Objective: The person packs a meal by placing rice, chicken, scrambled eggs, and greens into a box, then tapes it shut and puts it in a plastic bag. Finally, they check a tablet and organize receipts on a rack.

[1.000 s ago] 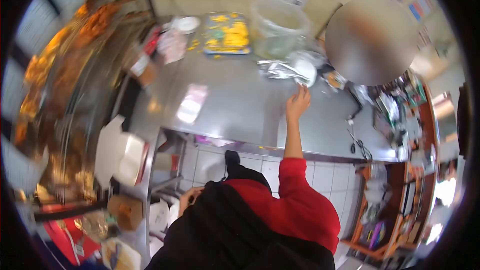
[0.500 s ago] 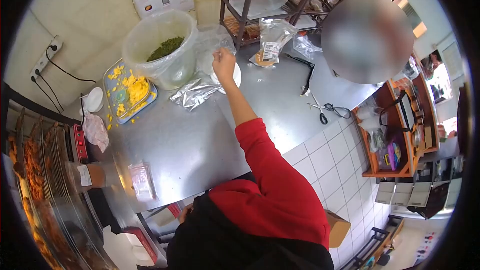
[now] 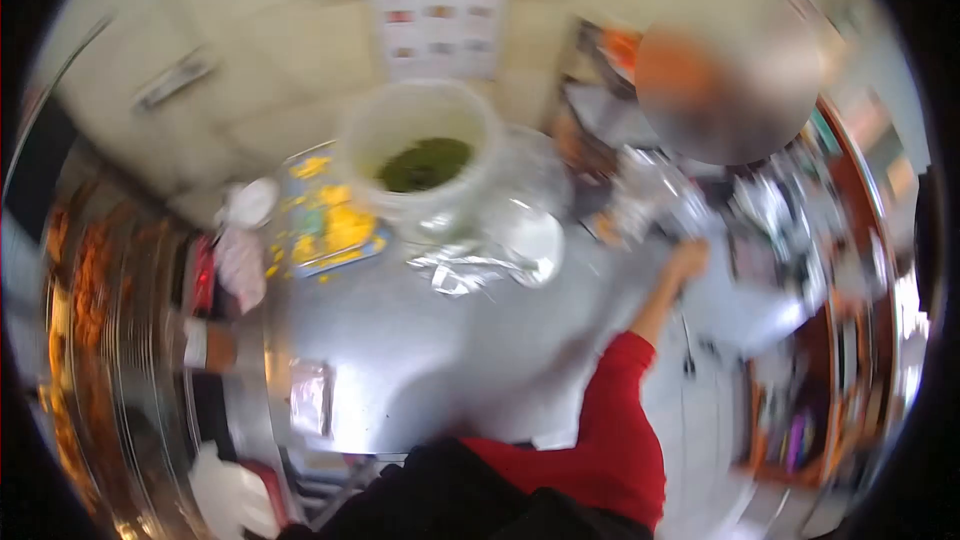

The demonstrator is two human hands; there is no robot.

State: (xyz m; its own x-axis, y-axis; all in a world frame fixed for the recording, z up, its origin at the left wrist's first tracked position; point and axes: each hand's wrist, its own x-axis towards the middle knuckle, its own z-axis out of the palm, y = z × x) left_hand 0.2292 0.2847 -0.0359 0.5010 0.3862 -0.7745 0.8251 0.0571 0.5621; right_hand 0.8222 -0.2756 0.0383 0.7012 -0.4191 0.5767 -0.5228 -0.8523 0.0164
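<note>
My right hand (image 3: 690,258), smeared by motion, reaches over the right part of the steel table (image 3: 400,340). Its fingers do not show clearly, so I cannot tell what it holds. Just beyond it is a crumpled clear plastic bag (image 3: 655,195). Scissors (image 3: 690,365) lie blurred on the near side of the hand. To its left are a white round plate (image 3: 535,245) and crumpled foil (image 3: 460,272). A large translucent tub (image 3: 350,155) holds chopped greens (image 3: 425,165). My left hand is out of view.
A blue-rimmed tray (image 3: 345,260) bears yellow food pieces. A packet (image 3: 311,398) lies near the front left edge. A food display case (image 3: 95,340) stands left, wooden shelving (image 3: 795,480) right. A person, blurred, is at the back right.
My right hand has moved right, from beside the white plate to near the clear bag and scissors. The view has swung, and my left hand has gone out of sight.
</note>
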